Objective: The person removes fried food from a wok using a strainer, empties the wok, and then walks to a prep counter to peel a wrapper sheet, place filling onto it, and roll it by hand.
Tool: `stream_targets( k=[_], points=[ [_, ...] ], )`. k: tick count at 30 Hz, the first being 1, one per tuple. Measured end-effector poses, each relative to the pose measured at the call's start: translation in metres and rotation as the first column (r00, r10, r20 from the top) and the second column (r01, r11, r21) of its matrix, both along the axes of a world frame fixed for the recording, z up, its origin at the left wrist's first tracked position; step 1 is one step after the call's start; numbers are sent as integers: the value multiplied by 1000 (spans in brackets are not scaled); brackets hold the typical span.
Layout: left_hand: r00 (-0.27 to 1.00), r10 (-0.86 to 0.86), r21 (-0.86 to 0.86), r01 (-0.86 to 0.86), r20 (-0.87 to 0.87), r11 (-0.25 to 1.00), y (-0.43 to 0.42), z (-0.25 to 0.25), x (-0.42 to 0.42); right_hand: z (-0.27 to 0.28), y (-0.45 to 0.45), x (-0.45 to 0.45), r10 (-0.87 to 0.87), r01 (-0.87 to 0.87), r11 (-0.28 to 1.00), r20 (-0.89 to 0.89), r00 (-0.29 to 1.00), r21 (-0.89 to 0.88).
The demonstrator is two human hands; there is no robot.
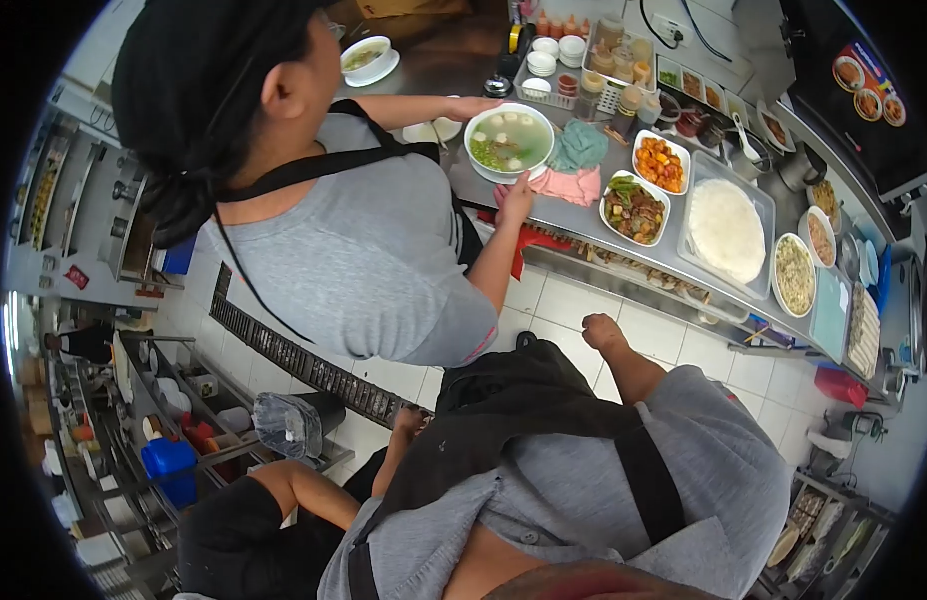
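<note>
My right hand (604, 333) hangs over the floor below the counter's front edge, fingers curled with nothing visible in them. Low at my left side is my left hand (411, 421), small and partly dark, its fingers unclear. Neither hand touches the counter (584, 216). A co-worker in a grey shirt (364, 270) holds a white bowl of soup (508, 138) with both hands at the counter. Beside that bowl lie a green cloth (580, 146) and a pink cloth (569, 186).
Two square dishes of food (635, 208) (662, 163), a tray of white rounds (726, 230) and oval bowls (794, 275) line the counter. Sauce bottles (614, 60) stand behind. At left are a lined bin (289, 425), a floor grate (284, 345) and another person's bent limb (304, 490).
</note>
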State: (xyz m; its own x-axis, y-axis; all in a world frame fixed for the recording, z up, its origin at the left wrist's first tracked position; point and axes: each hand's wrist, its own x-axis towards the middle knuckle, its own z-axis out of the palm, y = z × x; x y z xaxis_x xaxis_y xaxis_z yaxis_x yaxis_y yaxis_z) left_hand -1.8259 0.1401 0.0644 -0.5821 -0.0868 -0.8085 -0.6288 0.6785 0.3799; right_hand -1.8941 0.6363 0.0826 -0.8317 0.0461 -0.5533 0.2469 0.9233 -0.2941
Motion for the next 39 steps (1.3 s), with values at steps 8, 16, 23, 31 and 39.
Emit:
stream_targets(
  k=[8,16,23,31,39],
  points=[
    [961,277,67,-277,13,958,0,3,0,-27,-6,-2,102,-104,994,-46,994,-36],
    [930,364,-180,-365,-39,913,-71,-28,27,-82,-23,-30,152,-155,966,-30,988,-208],
    [918,384,-219,-397,-102,891,-152,-52,14,-29,-120,-49,329,-325,934,4,944,-147],
    [950,270,-139,-250,153,958,-191,-65,24,-17,-212,-48,505,-506,862,39,862,25],
    [984,160,-164,-146,79,976,-262,-133,21,-19,-223,-37,322,-297,936,119,939,-187]
  ],
)
